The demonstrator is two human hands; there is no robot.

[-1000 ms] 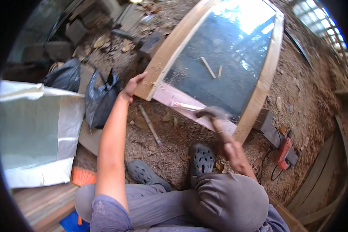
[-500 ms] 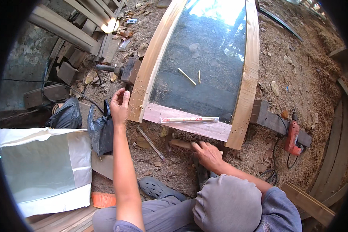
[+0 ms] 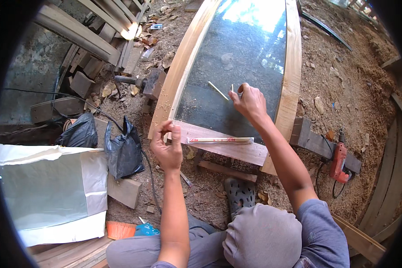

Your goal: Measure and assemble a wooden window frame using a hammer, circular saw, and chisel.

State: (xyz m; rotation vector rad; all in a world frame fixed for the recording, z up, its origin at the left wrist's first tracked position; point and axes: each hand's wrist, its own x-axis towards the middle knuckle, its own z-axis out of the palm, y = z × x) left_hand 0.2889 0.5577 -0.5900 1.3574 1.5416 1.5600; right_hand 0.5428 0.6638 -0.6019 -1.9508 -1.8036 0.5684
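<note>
From afar, I saw the wooden frame (image 3: 292, 67) around its glass (image 3: 241, 53), seemingly raised by a block (image 3: 154, 83) for clearance. The left hand (image 3: 166, 147) half-curled at its corner; the right hand (image 3: 251, 103) bent beside the short strip (image 3: 232, 87). I couldn't tell whether either gripped.

"Room over the glass pane (image 3: 239, 53)?"
"Its far part lies open — thin sticks (image 3: 218, 90) and the right hand (image 3: 251, 103) crowd nearer in."
"To its right?"
"A wooden block (image 3: 313, 141) — and the red drill (image 3: 339, 161)."
</note>
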